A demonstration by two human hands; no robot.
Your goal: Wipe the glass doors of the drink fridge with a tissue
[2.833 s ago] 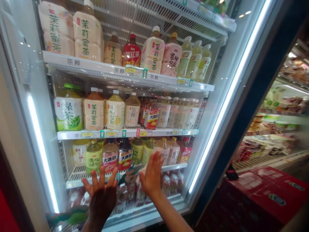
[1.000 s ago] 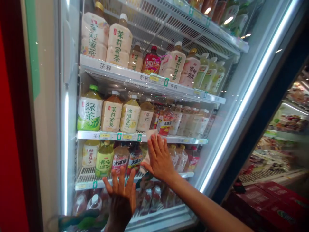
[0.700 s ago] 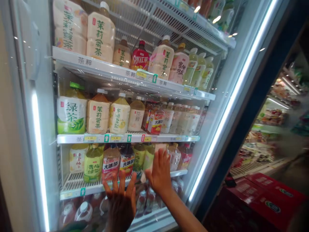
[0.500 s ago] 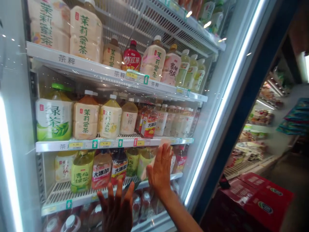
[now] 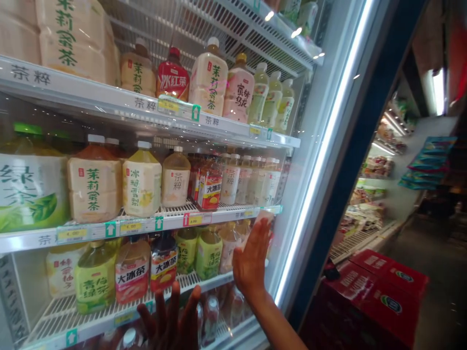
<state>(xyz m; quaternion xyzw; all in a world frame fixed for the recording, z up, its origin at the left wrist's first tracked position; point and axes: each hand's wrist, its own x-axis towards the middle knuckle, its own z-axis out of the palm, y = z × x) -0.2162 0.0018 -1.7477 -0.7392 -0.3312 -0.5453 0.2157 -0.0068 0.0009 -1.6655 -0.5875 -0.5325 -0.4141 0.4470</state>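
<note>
My right hand (image 5: 253, 260) lies flat against the glass door (image 5: 292, 146) of a lit drinks fridge, pressing a pale wiping cloth (image 5: 266, 215) to it. Part of the cloth shows past the fingertips; the palm covers the rest. Lower and to the left, my left hand (image 5: 171, 318) is raised with its fingers spread, dark in shadow, holding nothing. Whether it touches the glass I cannot tell. Behind the pane near the hands stand a red-labelled tea bottle (image 5: 164, 262) and a green tea bottle (image 5: 209, 253).
Bottled teas fill several wire shelves, including a large green-capped bottle (image 5: 31, 180). A bright light strip (image 5: 321, 150) runs down the fridge's right side beside a dark door frame (image 5: 350, 165). Red boxes (image 5: 379, 291) are stacked at right, near an open display shelf (image 5: 359, 238).
My right hand has slid the cloth rightward across the glass and tilted to the right. The view has moved closer to the shelves; my left hand stays spread low in view.
</note>
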